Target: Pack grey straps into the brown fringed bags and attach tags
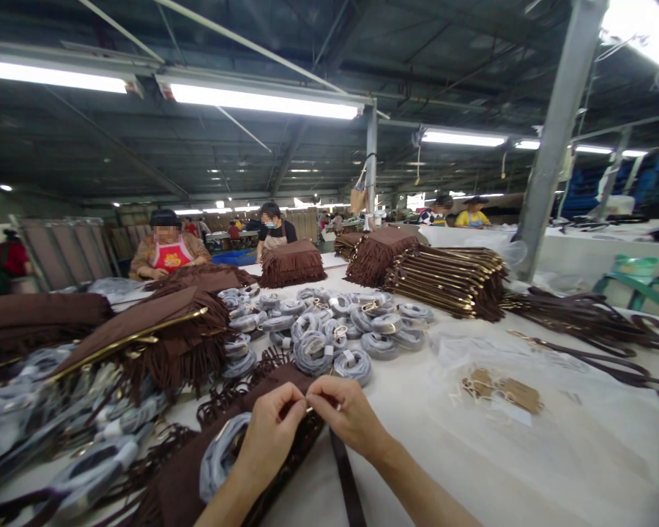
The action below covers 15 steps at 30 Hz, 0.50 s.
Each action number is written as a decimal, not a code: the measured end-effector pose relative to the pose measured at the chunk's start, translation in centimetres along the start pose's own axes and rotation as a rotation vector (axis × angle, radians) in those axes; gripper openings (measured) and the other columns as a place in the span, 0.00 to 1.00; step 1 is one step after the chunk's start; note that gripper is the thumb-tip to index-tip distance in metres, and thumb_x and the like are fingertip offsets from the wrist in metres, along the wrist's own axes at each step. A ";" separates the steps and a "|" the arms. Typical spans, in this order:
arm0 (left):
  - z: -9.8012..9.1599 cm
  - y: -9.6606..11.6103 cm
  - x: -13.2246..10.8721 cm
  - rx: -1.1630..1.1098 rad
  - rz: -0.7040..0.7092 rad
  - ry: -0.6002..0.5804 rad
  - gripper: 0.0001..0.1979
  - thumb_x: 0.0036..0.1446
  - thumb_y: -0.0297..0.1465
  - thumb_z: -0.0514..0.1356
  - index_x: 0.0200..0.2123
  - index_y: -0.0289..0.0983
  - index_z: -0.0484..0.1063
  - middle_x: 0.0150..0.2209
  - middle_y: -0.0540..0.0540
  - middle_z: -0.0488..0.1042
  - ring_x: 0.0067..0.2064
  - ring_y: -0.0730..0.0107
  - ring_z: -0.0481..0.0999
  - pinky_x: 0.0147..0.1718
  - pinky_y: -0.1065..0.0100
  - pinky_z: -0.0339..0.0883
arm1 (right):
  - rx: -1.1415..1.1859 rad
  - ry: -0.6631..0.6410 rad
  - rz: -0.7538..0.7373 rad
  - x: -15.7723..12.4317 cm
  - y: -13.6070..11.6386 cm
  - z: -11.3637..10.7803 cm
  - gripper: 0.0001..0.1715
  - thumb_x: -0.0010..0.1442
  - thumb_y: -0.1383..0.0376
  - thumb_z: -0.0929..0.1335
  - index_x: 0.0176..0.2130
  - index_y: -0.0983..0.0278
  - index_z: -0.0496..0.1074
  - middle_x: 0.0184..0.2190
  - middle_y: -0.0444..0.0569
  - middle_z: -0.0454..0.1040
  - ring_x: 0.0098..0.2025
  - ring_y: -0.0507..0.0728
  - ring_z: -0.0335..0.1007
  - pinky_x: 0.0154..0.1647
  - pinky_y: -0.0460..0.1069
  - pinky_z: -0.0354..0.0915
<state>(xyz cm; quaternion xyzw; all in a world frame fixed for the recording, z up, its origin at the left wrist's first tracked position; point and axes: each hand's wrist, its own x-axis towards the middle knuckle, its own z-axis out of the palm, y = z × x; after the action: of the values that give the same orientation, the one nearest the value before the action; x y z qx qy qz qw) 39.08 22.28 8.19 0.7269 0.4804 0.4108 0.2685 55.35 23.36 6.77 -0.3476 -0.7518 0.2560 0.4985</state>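
A brown fringed bag (179, 472) with a gold-edged opening lies slantwise in front of me. Over its far end, my left hand (272, 432) and my right hand (354, 417) meet, thumbs and forefingers pinched together. A small gold metal piece (309, 412) shows between the fingertips; its exact shape is hidden. A dark brown strap (345, 479) runs down the table from beneath my right hand. Beside my left wrist, a strap coil in greyish plastic wrap (220, 457) rests on the bag.
Several wrapped strap coils (314, 351) lie beyond my hands. Stacked fringed bags (447, 278) stand at the back, others (143, 329) at left. Loose dark straps (576, 318) and a plastic sheet (582, 446) with brown tags (520, 395) lie right. Two people (170, 249) work across the table.
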 end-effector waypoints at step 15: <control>0.5 -0.7 -0.4 0.106 0.048 -0.004 0.12 0.53 0.34 0.53 0.19 0.39 0.59 0.21 0.53 0.63 0.27 0.69 0.63 0.28 0.70 0.53 | -0.226 -0.114 -0.114 -0.4 0.8 0.2 0.19 0.67 0.63 0.59 0.25 0.61 0.61 0.23 0.42 0.64 0.28 0.52 0.61 0.30 0.46 0.53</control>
<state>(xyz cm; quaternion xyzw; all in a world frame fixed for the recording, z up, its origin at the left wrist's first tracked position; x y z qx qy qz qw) 39.07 22.19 7.21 0.7521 0.4835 0.3897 0.2206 55.48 23.56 5.92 -0.3429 -0.8214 0.1602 0.4266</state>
